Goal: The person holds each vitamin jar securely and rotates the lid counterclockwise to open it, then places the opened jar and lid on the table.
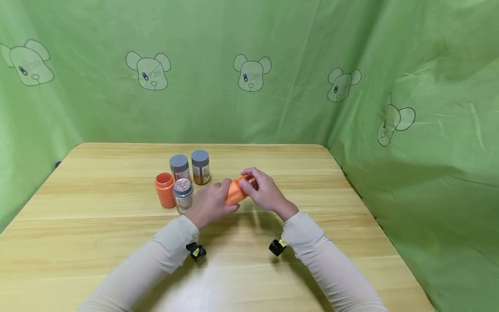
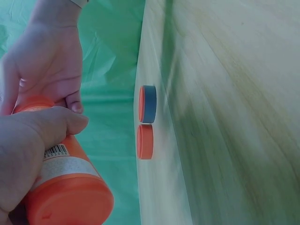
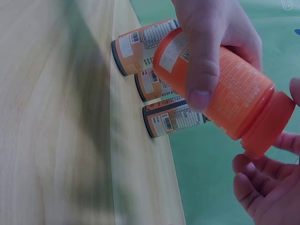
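Note:
Tilted above the table, an orange bottle (image 3: 234, 91) with a printed label lies in my left hand (image 1: 212, 201), whose fingers and thumb wrap round its body. At the bottle's upper end, my right hand (image 1: 267, 190) pinches the orange screw cap (image 3: 268, 124) between fingertips and thumb. The cap sits on the bottle's neck. In the left wrist view the bottle's base faces the camera, while the right hand's palm shows behind the neck. Two loose caps rest on the table beyond the hands: a blue-grey cap (image 2: 149, 104) and an orange cap (image 2: 145, 141).
Left of my hands stand an uncapped orange bottle (image 1: 165, 193), a jar with a foil-sealed top (image 1: 183, 199) and two jars with grey lids, one nearer (image 1: 179, 164) and one farther right (image 1: 200, 167). A green curtain (image 1: 202, 117) borders the wooden table (image 1: 97, 242) behind and right.

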`<state>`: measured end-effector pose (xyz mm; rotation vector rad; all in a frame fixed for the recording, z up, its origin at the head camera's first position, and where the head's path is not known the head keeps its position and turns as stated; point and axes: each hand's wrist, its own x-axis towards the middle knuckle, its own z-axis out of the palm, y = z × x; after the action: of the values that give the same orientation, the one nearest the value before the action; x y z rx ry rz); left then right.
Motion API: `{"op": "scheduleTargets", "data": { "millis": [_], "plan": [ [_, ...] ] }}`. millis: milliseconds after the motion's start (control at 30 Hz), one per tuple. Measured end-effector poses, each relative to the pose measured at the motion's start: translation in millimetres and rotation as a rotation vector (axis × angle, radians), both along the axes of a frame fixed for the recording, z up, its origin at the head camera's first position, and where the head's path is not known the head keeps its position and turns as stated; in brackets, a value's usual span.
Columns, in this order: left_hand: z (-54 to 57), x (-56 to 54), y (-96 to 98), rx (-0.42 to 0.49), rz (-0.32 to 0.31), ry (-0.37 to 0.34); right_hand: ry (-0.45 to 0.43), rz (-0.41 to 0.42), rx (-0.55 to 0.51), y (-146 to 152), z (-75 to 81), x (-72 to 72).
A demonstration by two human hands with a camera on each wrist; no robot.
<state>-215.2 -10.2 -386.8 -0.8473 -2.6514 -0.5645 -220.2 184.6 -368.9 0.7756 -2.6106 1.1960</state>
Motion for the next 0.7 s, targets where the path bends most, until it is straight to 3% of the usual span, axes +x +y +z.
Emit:
{"op": "scheduleTargets", "data": {
  "millis": [233,533,700],
  "plan": [
    [1.0,-0.4,-0.1,-0.004,-0.003,0.002,-0.008,-0.036,0.021,-0.4,-1.0,-1.2],
    [-0.5,-0.3,-0.9,0.002,-0.011,0.028,-0.01,0.024,-0.02,0.6,-3.0,-1.1],
    [-1.1,-0.1,-1.2,0.003,-0.012,0.026,0.012,0.007,0.007,1.0,-2.1,-0.6]
  ]
}}
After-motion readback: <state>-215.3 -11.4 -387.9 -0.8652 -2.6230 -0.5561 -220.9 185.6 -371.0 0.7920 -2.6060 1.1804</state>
